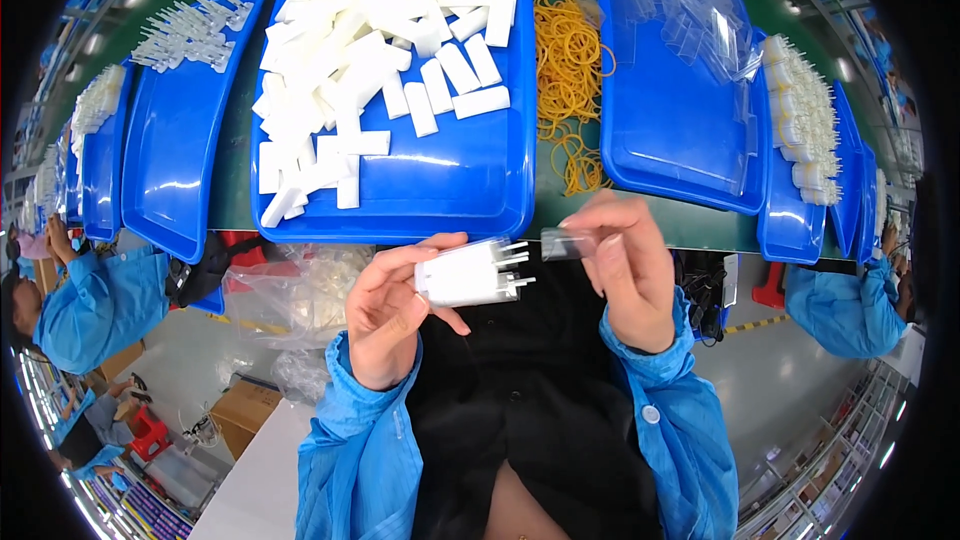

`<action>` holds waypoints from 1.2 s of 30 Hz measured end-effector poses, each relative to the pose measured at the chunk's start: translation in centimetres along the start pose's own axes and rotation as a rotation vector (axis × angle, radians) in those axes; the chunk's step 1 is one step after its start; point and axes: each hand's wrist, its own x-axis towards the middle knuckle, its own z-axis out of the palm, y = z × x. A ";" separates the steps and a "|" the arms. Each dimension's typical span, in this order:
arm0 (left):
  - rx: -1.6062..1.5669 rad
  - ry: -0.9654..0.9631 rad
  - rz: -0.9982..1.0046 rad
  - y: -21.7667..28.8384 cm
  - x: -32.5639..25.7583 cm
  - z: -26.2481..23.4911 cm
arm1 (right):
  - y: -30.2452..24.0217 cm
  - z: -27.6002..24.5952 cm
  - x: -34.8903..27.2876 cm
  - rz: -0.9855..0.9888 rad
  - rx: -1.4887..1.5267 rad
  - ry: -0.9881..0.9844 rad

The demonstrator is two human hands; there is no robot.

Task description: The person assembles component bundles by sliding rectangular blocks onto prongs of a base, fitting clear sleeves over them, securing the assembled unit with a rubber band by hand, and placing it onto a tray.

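Note:
My left hand is closed round a white rectangular block in front of my chest. Thin white prongs stick out of the block's right end, and clear plastic shows along its edge. Between the thumb and fingers of my right hand is a small clear plastic sleeve. The sleeve is apart from the prongs, a little to their right. Just beyond both hands lies the front edge of a large blue tray, which carries a heap of similar white blocks.
Yellow rubber bands lie beside the middle tray. A right-hand blue tray bears clear plastic sleeves; bundled white pieces stand beyond it. White pronged parts fill the top of a left tray. Co-workers in blue sit at both sides.

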 end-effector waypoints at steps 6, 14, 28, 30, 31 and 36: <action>0.085 0.022 0.135 -0.4 0.2 0.0 | 0.3 1.0 0.0 -0.028 0.011 0.089; 0.081 -0.013 0.210 -0.4 0.2 -0.1 | 0.9 1.3 0.3 -0.077 -0.012 0.112; 0.295 0.039 0.331 -0.6 0.0 -0.1 | 0.9 2.0 -0.2 -0.114 -0.123 0.105; 0.340 0.044 0.338 -0.5 0.0 0.2 | 0.9 2.1 0.0 -0.139 -0.099 0.120; 0.382 0.051 0.347 -0.4 0.0 0.2 | 0.9 2.2 0.1 -0.150 -0.054 0.137; 0.449 0.021 0.393 -0.4 0.1 0.2 | 1.1 2.7 0.3 -0.175 -0.030 0.178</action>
